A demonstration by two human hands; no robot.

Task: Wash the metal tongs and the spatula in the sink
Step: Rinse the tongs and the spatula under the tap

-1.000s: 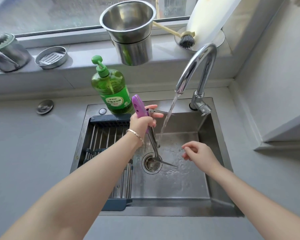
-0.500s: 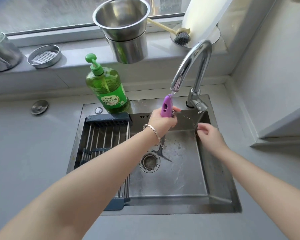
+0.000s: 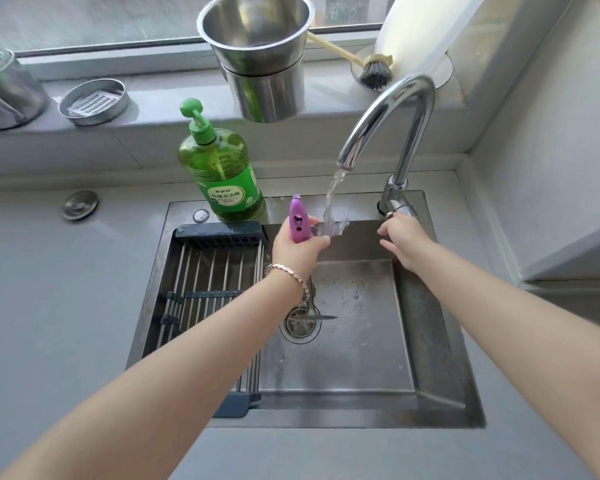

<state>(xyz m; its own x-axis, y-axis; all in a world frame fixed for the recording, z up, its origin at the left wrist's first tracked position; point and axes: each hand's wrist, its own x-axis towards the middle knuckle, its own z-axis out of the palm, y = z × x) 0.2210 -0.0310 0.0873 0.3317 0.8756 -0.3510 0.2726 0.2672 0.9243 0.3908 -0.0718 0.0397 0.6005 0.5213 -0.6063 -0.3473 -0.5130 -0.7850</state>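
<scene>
We see the left hand [image 3: 297, 249] fisted round the tongs [image 3: 299, 227], purple handle above the fist, metal tips [image 3: 313, 315] down over the sink [image 3: 440, 358] drain. Right hand [image 3: 400, 239] loosely spread, empty, below the faucet [image 3: 392, 133] lever.

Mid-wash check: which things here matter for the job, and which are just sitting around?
In use: tongs in left hand; right hand at faucet lever; sink.

Idle: soap bottle, drying rack, stacked steel pots, brush, strainer dish.

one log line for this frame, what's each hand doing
left hand: holds tongs under water | right hand: at faucet handle | water: running
</scene>
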